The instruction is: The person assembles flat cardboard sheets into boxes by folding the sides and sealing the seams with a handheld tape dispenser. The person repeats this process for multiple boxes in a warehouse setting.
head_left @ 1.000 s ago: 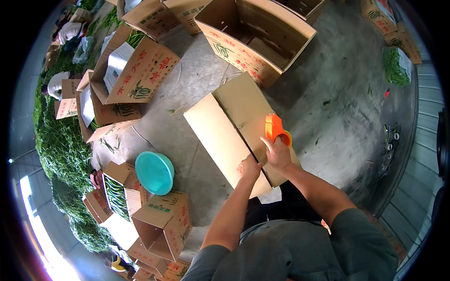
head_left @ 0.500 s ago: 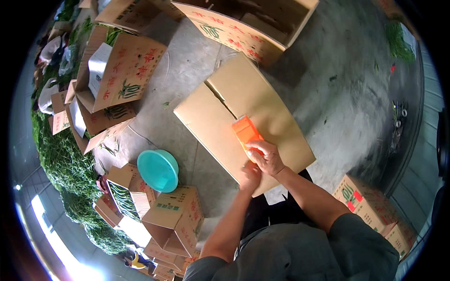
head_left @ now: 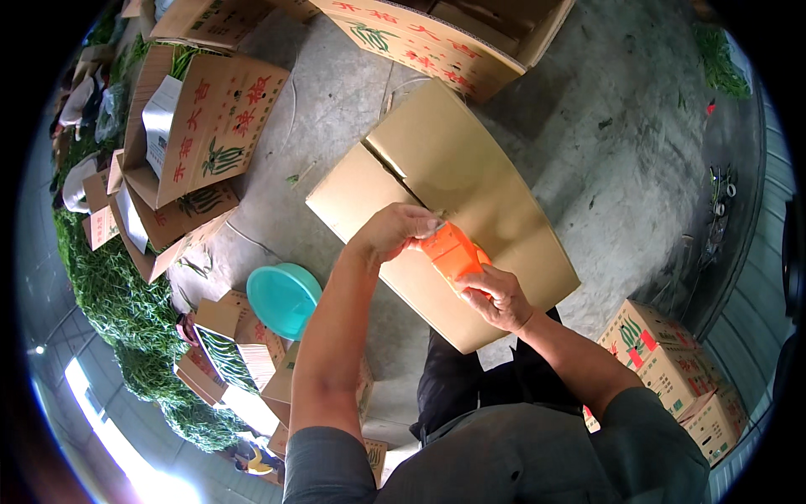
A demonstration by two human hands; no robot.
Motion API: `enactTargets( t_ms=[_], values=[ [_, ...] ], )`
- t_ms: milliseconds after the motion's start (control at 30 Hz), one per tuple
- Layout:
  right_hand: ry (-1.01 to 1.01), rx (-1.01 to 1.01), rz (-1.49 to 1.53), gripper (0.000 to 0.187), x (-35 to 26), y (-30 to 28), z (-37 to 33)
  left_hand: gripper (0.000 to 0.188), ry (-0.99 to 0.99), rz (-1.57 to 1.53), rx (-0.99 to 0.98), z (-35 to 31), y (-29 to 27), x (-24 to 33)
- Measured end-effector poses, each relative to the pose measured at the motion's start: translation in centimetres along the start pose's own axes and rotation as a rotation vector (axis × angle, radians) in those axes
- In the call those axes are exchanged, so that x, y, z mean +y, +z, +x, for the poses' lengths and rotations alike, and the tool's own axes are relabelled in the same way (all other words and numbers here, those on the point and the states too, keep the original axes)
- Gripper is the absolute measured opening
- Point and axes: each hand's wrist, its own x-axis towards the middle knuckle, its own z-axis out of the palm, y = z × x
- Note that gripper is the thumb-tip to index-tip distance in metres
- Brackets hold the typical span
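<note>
A brown cardboard box [head_left: 491, 185] stands in front of me, its top flaps folded down with a narrow gap between them at the far end. Over the box top, my right hand [head_left: 501, 300] is closed around the near end of an orange tape dispenser [head_left: 452, 254]. My left hand [head_left: 393, 231] pinches at the dispenser's far front end, beside the seam. Whether a strip of tape lies between those fingers is too small to tell.
An opened printed carton [head_left: 420, 42] stands beyond the box. More open cartons [head_left: 218, 126] and a turquoise basin [head_left: 284, 300] are on the left, before a heap of green produce [head_left: 113, 290]. Stacked cartons [head_left: 667, 370] stand at the right.
My left hand has moved forward from the box's near edge to the dispenser's front end. My right hand and the dispenser have shifted slightly right and nearer to me.
</note>
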Motion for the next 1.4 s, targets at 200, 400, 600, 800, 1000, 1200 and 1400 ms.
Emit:
enactTargets(
  t_ms=[200,400,600,800,1000,1200,1400],
  values=[
    [0.110,0.067,0.023,0.024,-1.7,1.1,3.6,0.018,0.236,0.356,0.372,-1.8,-2.8,8.6],
    [0.206,0.090,-0.182,0.018,-2.3,4.0,13.9,0.025,0.202,0.693,0.731,6.2,-14.4,14.5],
    [0.355,0.058,-0.089,0.018,-1.2,3.8,14.5,0.046,-0.298,1.192,0.678,11.3,-15.8,12.5],
    [0.372,0.069,-0.109,0.021,-1.3,4.0,15.1,0.057,0.021,1.098,0.941,7.7,-11.9,13.1],
    [0.343,0.088,-0.168,0.025,-2.3,3.3,14.9,0.078,0.000,1.143,0.781,5.5,-3.0,14.1],
    [0.232,0.065,-0.202,0.027,-1.7,2.0,7.9,0.086,-0.021,1.133,0.949,6.3,-2.2,13.7],
    [0.594,-0.031,-0.100,0.028,-1.0,-3.5,-13.2,0.088,0.000,1.214,1.049,7.5,-1.9,13.1]
  ],
)
